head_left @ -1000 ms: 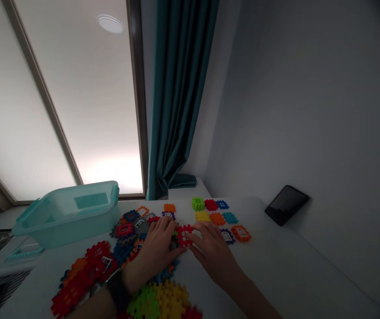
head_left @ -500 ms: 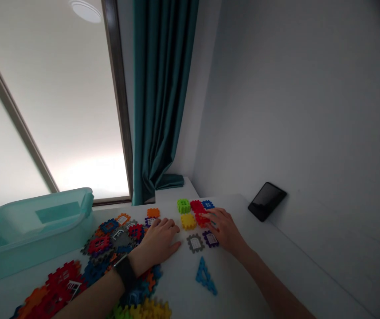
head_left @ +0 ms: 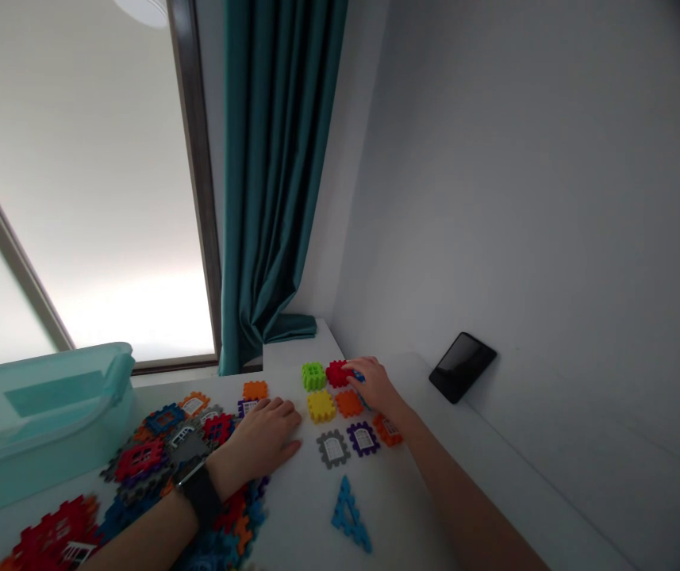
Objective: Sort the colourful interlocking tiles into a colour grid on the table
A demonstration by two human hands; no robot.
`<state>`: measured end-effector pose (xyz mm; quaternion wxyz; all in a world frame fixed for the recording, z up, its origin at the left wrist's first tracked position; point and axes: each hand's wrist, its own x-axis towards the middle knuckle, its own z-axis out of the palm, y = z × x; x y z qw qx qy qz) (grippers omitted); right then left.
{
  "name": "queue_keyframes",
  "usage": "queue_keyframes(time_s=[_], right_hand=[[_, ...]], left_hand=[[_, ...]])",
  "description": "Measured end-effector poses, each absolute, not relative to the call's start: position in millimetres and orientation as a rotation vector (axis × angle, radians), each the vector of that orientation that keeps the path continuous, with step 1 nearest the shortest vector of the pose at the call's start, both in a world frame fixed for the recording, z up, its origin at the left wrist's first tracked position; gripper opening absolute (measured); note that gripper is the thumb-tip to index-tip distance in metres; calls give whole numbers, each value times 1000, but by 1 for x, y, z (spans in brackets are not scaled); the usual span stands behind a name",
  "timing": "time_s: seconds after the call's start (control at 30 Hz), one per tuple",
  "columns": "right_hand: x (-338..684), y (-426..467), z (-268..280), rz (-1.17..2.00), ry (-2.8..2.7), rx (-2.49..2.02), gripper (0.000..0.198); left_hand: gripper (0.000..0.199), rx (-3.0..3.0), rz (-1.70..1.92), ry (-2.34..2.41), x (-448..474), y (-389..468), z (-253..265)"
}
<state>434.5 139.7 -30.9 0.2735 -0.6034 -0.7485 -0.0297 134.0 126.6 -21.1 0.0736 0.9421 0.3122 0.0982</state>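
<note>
My left hand (head_left: pixel 271 436), with a dark watch on the wrist, lies palm down at the right edge of a pile of interlocking toy tiles. Its fingers rest close together with the thumb held apart, and it holds nothing. At the back of the table, my right hand (head_left: pixel 374 385) has its fingertips on a red block (head_left: pixel 337 373); a blue tile (head_left: pixel 359 376) shows partly under those fingers. Beside them sit a green block (head_left: pixel 313 376), a yellow block (head_left: pixel 321 406) and an orange tile (head_left: pixel 349 403). Nearer lie a grey window tile (head_left: pixel 333 449) and a purple window tile (head_left: pixel 363 438).
An orange-red tile (head_left: pixel 388 429) lies under my right forearm. A blue triangle (head_left: pixel 350 515) is in front. On the left stand a teal bin (head_left: pixel 42 444) and mixed tiles (head_left: pixel 140 460). A black tablet (head_left: pixel 462 366) leans against the right wall.
My right hand has moved back from the front red piece to the rear one, uncovering the orange tile. My left hand stays beside the pile. The view has shifted slightly to the right.
</note>
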Motion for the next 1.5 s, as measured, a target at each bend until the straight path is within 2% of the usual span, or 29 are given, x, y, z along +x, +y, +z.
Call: queue_keyframes(time_s=[1.5], right_hand=[[434, 152, -38, 178, -2012, -1758, 27]], left_hand=[[29, 2871, 143, 902, 132, 121, -10]])
